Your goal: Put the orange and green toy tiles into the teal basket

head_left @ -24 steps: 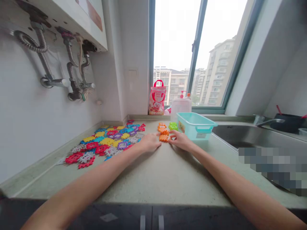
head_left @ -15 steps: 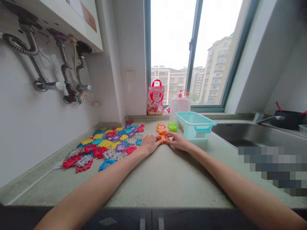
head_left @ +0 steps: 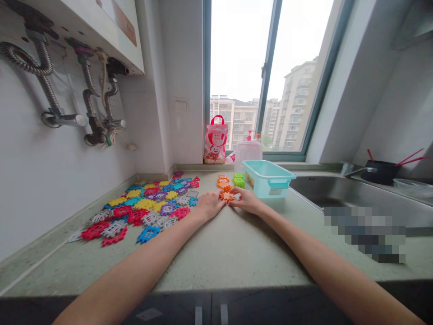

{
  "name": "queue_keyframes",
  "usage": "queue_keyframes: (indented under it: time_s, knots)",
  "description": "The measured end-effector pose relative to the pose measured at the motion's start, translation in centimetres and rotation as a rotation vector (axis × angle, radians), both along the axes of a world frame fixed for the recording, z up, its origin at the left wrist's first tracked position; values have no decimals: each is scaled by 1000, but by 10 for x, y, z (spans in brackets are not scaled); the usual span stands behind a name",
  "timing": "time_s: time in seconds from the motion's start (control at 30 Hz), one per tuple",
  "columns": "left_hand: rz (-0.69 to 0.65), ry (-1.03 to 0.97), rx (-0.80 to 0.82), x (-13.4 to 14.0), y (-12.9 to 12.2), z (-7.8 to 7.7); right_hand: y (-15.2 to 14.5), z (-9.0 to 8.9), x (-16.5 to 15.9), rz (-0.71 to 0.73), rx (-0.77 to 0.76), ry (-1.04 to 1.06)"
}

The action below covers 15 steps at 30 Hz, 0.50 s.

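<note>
Both of my hands meet over the countertop at an orange interlocking toy block (head_left: 227, 197), a flat piece with toothed edges. Its left edge is between the fingers of my left hand (head_left: 210, 204), which are closed. From the other side, my right hand (head_left: 247, 200) pinches the same piece with thumb and fingers. Just behind lie more orange blocks (head_left: 223, 180), close to or touching the held one. A small pile of green blocks (head_left: 238, 180) sits to the right of them. To my left spreads a wide scatter of red, yellow, blue, purple and grey blocks (head_left: 145, 205).
A turquoise plastic bin (head_left: 269, 180) stands right of the green pile, beside the steel sink (head_left: 338, 187). Behind are a clear jug (head_left: 248, 155) and a pink bag (head_left: 215, 144) by the window. Pipes (head_left: 89, 104) hang at the left wall.
My view has turned slightly to the right. Both hands stay at the orange block, with the right-hand fingers shifted a little along its edge.
</note>
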<state>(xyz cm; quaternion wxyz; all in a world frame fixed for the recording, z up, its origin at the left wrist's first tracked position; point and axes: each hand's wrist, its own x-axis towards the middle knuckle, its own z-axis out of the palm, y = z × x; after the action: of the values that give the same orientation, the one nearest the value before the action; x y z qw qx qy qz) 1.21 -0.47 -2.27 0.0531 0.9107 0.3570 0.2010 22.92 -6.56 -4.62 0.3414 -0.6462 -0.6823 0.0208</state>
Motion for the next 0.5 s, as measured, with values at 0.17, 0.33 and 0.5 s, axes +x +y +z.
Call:
queue_keyframes:
  time_s: [0.17,0.33,0.5]
  knots:
    - [34,30,17,-1,-3,3,-9,9,-10,-4,4,-38]
    - [8,66,57,-5,-6,7,-20,29,-16,3,56,-99]
    - [-46,73,142,-23,-12,25,-30,48,-10,-13,37,-114]
